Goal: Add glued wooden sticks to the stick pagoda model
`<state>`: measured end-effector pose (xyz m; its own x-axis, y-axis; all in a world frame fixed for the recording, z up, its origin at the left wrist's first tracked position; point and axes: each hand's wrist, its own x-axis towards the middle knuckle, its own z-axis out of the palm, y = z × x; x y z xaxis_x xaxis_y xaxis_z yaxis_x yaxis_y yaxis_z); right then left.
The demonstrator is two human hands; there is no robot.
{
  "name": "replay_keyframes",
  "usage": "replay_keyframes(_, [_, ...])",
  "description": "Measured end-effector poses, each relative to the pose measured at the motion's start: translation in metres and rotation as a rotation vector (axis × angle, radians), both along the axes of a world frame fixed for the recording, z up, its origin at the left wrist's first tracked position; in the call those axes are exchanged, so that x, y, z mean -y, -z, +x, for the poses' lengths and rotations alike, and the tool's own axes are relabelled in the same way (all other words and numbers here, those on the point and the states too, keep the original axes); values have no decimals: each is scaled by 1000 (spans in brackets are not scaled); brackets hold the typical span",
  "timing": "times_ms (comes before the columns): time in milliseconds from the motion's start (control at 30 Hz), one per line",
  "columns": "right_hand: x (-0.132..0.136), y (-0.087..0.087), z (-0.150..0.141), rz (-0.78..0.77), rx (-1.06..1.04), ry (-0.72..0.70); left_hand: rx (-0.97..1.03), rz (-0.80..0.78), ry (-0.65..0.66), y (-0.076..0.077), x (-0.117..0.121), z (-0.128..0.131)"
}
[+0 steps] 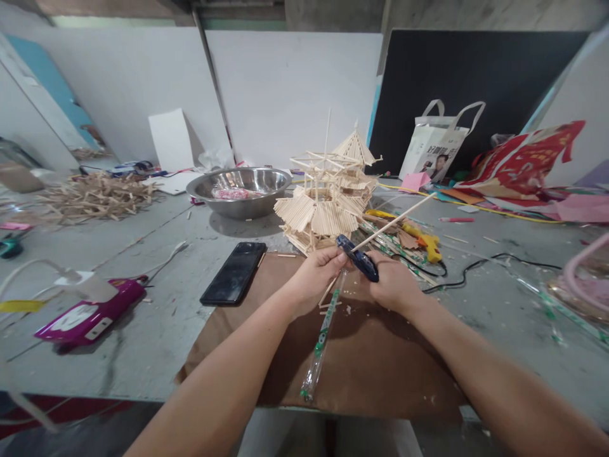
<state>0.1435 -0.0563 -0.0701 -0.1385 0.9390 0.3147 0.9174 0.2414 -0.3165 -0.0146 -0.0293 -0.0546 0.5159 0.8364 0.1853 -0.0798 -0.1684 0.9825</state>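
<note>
My left hand point(314, 279) is closed, its thumb and fingers pinching a thin wooden stick point(394, 221) that slants up to the right. In my closed right hand point(392, 285) is a dark blue hand tool point(365, 263), perhaps a cutter, lying across the stick; its exact kind is unclear. Just beyond my hands stands a pagoda-like model point(318, 212) built of wooden sticks, with fanned roofs. Below my hands, a clear plastic wrapper with green print point(321, 343) lies on brown paper point(380, 362), beside short stick pieces and crumbs.
Left of the paper lies a black phone point(233, 274), with a purple power strip point(95, 311) farther left. Behind are a steel bowl point(238, 206) and a pile of sticks point(95, 197). To the right are a yellow glue gun point(428, 244), black cable point(480, 260) and bag point(423, 149).
</note>
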Motion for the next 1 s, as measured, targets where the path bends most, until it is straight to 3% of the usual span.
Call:
replay_keyframes(200, [1,-1,-4,-7,53,91,-365,461,-306,11,-2,2])
replay_keyframes(433, [-1,2,-5,-4,-14,63,-532,559,-396,18,-2,0])
replay_keyframes(767, [-4,7,-2,91,-146,-91,-324,518,-285,15,-2,0])
replay_keyframes(1000, [-4,8,-1,114,-149,-124,-73,174,-132,2,0,2])
